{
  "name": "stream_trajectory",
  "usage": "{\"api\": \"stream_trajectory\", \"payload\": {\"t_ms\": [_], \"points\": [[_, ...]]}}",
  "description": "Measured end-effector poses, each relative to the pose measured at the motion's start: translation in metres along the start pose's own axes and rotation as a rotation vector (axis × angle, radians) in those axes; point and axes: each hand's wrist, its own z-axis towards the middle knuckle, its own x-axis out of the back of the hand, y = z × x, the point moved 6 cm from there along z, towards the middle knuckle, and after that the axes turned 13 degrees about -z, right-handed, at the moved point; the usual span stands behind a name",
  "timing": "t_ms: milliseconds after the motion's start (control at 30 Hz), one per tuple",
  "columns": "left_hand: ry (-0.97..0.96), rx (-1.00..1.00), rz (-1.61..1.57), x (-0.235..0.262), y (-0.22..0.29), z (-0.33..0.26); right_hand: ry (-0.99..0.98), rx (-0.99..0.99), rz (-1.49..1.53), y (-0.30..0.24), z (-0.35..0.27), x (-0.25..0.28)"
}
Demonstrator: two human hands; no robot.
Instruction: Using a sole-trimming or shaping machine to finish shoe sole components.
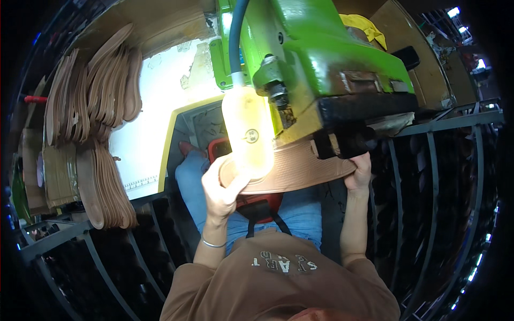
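Observation:
A long tan shoe sole (305,172) spans the space between my two hands, beneath the head of a green machine (332,59). At its rounded left end my left hand (219,193) is closed, thumb on top and the other fingers partly under it. My right hand (360,172) pinches the other end, close beside the dark lower part of the machine (342,142). The sole's far edge is hidden by the machine and by a glowing lamp (247,128), which hangs over its left part near my left thumb.
Several tan soles stand in stacks, one upper bundle (104,88) and one lower bundle (104,187), on the left of the white tabletop (147,107). Metal rails (428,127) run along both sides. A yellow cloth (364,28) lies behind the machine, near cardboard (409,48).

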Motion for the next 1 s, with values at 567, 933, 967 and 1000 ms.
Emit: {"api": "stream_trajectory", "payload": {"t_ms": [567, 933, 967, 1000], "points": [[-0.244, 0.463, 0.146, 0.103, -0.004, -0.063, -0.216, 0.087, -0.119, 0.006, -0.007, -0.111], [-0.193, -0.073, 0.242, -0.043, -0.031, 0.011, -0.317, 0.014, -0.415, 0.054, -0.061, -0.088], [-0.139, -0.064, 0.221, -0.044, -0.032, 0.006, -0.426, -0.114, -0.511, 0.074, -0.081, -0.070], [-0.122, -0.035, 0.172, -0.045, -0.032, 0.002, -0.495, -0.149, -0.536, 0.093, -0.102, -0.053]]}}
